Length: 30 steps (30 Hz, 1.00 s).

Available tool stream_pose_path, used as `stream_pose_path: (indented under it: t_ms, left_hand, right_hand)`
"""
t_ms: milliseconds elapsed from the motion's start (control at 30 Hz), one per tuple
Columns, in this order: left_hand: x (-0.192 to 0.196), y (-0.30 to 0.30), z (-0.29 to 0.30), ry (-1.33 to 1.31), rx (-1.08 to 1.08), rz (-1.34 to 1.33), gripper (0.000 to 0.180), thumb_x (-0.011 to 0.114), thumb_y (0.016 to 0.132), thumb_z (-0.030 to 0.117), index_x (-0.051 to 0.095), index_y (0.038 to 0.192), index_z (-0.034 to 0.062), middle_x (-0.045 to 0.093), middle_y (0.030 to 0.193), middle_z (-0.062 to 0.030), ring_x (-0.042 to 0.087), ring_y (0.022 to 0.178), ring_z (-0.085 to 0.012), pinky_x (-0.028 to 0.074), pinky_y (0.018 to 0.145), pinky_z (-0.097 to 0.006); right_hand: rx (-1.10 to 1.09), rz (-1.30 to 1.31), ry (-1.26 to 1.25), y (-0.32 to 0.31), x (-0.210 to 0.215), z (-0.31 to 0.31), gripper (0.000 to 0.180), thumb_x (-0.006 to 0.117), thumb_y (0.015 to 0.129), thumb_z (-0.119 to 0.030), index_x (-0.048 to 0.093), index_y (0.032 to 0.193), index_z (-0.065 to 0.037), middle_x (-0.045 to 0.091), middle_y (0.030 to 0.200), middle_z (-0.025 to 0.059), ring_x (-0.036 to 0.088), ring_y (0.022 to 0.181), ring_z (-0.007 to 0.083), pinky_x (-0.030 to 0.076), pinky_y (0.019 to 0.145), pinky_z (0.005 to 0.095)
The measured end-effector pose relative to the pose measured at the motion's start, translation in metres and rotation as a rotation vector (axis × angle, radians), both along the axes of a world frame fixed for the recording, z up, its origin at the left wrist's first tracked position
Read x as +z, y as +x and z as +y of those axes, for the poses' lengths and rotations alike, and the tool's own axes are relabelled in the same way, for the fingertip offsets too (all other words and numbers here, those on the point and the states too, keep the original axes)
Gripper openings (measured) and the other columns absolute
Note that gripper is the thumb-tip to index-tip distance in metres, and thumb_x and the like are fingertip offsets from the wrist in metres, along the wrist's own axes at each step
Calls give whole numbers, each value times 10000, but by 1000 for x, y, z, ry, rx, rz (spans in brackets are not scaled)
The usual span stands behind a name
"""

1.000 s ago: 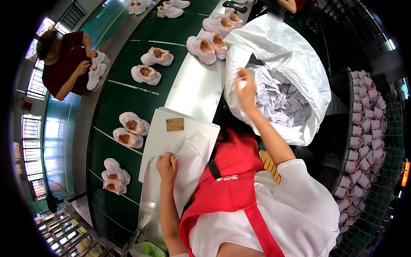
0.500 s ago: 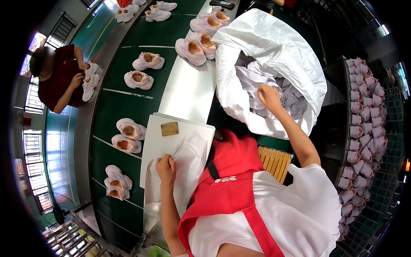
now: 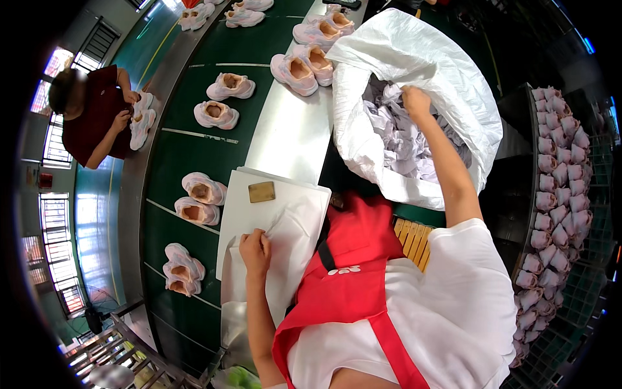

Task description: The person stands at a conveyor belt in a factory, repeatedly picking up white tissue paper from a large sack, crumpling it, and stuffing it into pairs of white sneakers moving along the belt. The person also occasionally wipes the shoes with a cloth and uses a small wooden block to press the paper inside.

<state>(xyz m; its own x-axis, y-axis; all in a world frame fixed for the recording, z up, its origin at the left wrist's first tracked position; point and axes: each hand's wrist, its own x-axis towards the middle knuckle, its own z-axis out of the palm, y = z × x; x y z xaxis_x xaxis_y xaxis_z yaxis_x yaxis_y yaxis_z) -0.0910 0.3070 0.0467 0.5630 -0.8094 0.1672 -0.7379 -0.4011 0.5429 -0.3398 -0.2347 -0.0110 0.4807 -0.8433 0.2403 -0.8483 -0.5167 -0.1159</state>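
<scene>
My left hand [image 3: 255, 250] is closed over the white paper sheets [image 3: 299, 228] on the bench; what its fingers hold, if anything, I cannot make out. My right hand [image 3: 416, 104] reaches inside the mouth of a large white woven bag [image 3: 366, 155], fingers curled on the crumpled pale paper [image 3: 395, 133] that fills it. Its fingertips are partly hidden by the paper. Above my left hand a small brownish-gold block [image 3: 262, 192] lies on the sheets.
Pairs of pale pink sneakers [image 3: 197, 200] stand on a green conveyor [image 3: 175, 159] at the left; more sneakers [image 3: 295, 74] sit on the metal bench [image 3: 285, 139]. Across the conveyor a person [image 3: 97, 123] handles shoes. A rack [image 3: 557, 194] packed with wrapped pinkish shoes stands right.
My right hand has moved farther into the bag, toward its far side, and the crumpled paper has shifted. My left hand keeps its place on the sheets.
</scene>
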Motion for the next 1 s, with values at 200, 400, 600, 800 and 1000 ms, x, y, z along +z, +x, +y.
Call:
stream_pose_path:
  t_ms: [200,400,600,800,1000]
  left_hand:
    - [25,4,0,-39,51,167,144,494,880,102,608,832,29,525,610,-137,472,586,-287,387,558,-377]
    - [55,5,-6,-15,52,325,109,534,868,63,613,940,41,524,606,-109,475,511,-204,391,502,-312]
    - [88,1,-15,-162,-7,492,317,555,816,35,584,1130,67,613,714,-50,441,497,-92,377,479,-243]
    - [124,4,-43,-284,-43,646,728,729,751,258,385,1369,86,598,1220,-139,582,1082,-285,471,880,-383]
    - [89,20,-28,-556,269,814,452,700,788,185,548,1164,-14,637,1010,-101,586,900,-166,464,796,-293]
  right_hand:
    - [-118,-432,52,-14,96,-7,291,520,844,-274,664,994,-70,666,925,178,628,853,366,476,715,432]
    - [-79,-341,310,-28,120,-9,476,598,813,-400,639,923,60,652,756,193,632,699,303,476,641,375]
    - [-82,-812,709,26,149,71,458,595,818,-401,635,832,54,576,667,28,489,572,137,399,524,311]
    - [408,-653,741,125,170,258,235,518,823,-159,599,777,57,532,566,81,512,561,123,413,526,329]
    - [870,-646,1235,168,155,329,193,503,852,-61,646,918,50,599,719,-29,506,683,42,422,602,217]
